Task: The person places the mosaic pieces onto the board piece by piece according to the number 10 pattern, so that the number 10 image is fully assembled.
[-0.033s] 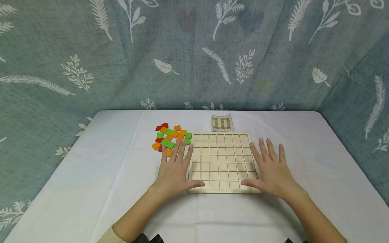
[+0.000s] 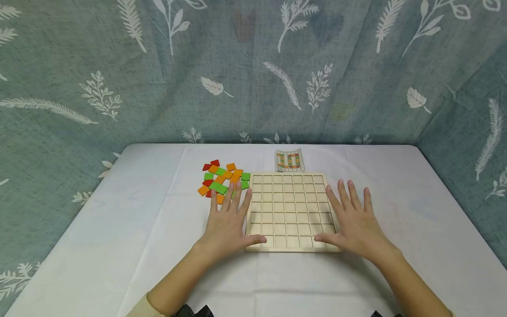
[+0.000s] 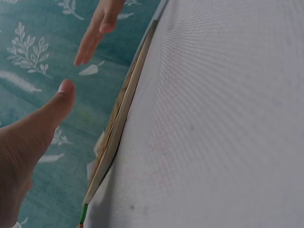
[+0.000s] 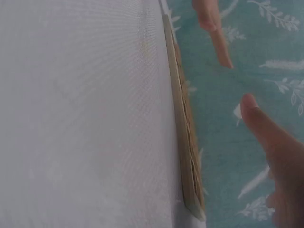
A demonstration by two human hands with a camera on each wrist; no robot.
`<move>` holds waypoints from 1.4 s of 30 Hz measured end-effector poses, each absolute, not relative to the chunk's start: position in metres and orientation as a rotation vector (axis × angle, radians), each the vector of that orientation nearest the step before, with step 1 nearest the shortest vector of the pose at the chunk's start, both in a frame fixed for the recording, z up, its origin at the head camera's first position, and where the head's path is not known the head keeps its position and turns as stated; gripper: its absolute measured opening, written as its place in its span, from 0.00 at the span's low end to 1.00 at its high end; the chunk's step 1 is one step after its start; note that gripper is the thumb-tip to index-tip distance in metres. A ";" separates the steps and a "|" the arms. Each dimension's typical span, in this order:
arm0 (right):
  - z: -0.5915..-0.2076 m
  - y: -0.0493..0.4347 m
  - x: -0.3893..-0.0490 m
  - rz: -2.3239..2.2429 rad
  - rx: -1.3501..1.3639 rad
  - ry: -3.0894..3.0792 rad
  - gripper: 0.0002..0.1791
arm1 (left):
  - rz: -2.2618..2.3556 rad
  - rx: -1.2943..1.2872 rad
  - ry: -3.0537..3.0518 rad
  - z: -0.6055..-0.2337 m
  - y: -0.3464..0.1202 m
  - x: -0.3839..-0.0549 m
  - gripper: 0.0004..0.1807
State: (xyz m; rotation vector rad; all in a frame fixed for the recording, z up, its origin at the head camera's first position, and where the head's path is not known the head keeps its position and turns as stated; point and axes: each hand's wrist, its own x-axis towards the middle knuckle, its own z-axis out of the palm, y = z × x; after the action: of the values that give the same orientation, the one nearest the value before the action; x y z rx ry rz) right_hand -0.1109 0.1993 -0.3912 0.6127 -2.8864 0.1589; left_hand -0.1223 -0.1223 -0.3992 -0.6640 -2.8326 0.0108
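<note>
A light wooden grid board [image 2: 291,205] with square cells lies flat on the white tabletop, its cells bare. My left hand [image 2: 227,224] hovers over the board's left edge with fingers spread and thumb pointing inward. Over the right edge my right hand [image 2: 356,222] is spread the same way. Both wrist views show the hands raised above the board, thumbs [image 3: 59,104] out, holding nothing. Several flat green, orange and red tiles [image 2: 221,171] lie in a loose cluster at the board's upper left. The left fingertips overlap some tiles in the head view.
Behind the board lies a small printed card [image 2: 290,160] with a coloured grid pattern. The white cloth-covered table [image 2: 158,246] reaches back to a green leaf-patterned curtain [image 2: 245,66], which also stands along both sides.
</note>
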 end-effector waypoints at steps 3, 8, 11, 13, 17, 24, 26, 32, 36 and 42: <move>-0.391 0.200 -0.111 0.161 0.612 -2.879 0.65 | 0.011 -0.662 -2.837 -0.399 -0.122 -0.122 0.64; -0.392 0.201 -0.111 0.164 0.614 -2.865 0.65 | 0.009 -0.648 -2.866 -0.399 -0.123 -0.123 0.64; -0.391 0.202 -0.111 0.165 0.616 -2.862 0.65 | -0.003 -0.635 -2.881 -0.398 -0.124 -0.124 0.64; -0.391 0.203 -0.111 0.174 0.615 -2.862 0.65 | -0.012 -0.621 -2.891 -0.397 -0.125 -0.125 0.64; -0.391 0.206 -0.113 0.218 0.623 -2.858 0.65 | -0.057 -0.582 -2.913 -0.394 -0.129 -0.129 0.63; -0.397 0.212 -0.120 0.347 0.694 -2.768 0.62 | -0.189 -0.509 -2.889 -0.387 -0.141 -0.136 0.64; -0.401 0.213 -0.122 0.410 0.724 -2.725 0.61 | -0.246 -0.504 -2.867 -0.387 -0.144 -0.138 0.64; -0.414 0.221 -0.131 0.663 0.807 -2.573 0.59 | -0.560 -0.534 -2.755 -0.393 -0.150 -0.146 0.61; -0.423 0.226 -0.136 0.872 0.831 -2.522 0.57 | -0.715 -0.534 -2.660 -0.400 -0.154 -0.151 0.57; -0.438 0.233 -0.140 1.101 0.775 -2.526 0.56 | -0.822 -0.462 -2.586 -0.407 -0.161 -0.157 0.47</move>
State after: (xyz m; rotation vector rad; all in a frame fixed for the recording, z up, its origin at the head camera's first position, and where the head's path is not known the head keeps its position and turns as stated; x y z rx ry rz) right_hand -0.1397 0.2326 -0.4381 0.7745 -2.5262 1.1006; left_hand -0.1573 -0.1608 -0.4071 -0.4624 -2.5864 -0.8223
